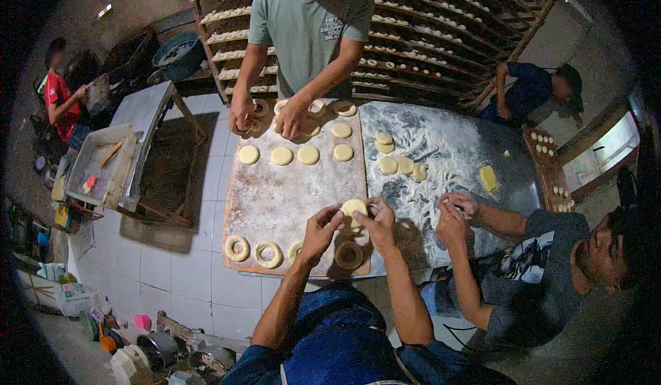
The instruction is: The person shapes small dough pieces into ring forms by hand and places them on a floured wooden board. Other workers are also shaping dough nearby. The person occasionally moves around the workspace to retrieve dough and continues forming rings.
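Observation:
My left hand and my right hand together hold a pale round of dough above the near end of a floured wooden board. Just below my hands a dough ring lies on the board, partly in shadow. More dough rings sit along the board's near edge to the left. Flat dough discs lie in rows at the far end of the board.
A person in a grey-green shirt across the board presses dough. To my right another person's hands work over a floured metal table with dough pieces. Racks of dough stand behind. A tray table stands left.

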A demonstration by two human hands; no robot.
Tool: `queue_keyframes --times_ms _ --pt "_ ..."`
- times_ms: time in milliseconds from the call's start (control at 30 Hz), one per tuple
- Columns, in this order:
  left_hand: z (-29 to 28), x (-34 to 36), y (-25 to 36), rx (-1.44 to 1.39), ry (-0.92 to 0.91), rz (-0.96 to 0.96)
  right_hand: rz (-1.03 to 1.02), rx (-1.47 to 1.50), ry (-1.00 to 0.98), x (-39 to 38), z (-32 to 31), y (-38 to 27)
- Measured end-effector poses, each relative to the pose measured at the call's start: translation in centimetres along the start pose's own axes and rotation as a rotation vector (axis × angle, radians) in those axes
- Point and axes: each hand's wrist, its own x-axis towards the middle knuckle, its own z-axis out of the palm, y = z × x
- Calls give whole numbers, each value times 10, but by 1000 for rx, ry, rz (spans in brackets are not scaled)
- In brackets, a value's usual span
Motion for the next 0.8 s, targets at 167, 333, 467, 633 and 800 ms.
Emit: queue_keyframes --times_ms 167,333,467,633,800 --pt "-20 -24 18 143 -67 10 -117 -246 7 -30 46 -10" --pt "-48 -37 22 68 -18 94 -98 -339 -19 -52 86 -9" --pt "-68 -45 25 -110 -43 -13 30 -192 -306 -59 93 -6" --pt "-87 -62 40 -45 -283 -41 3 -182 -249 -47 94 33" --pt "-113 -41 -12 -230 -108 70 129 -353 -85 -57 120 33"
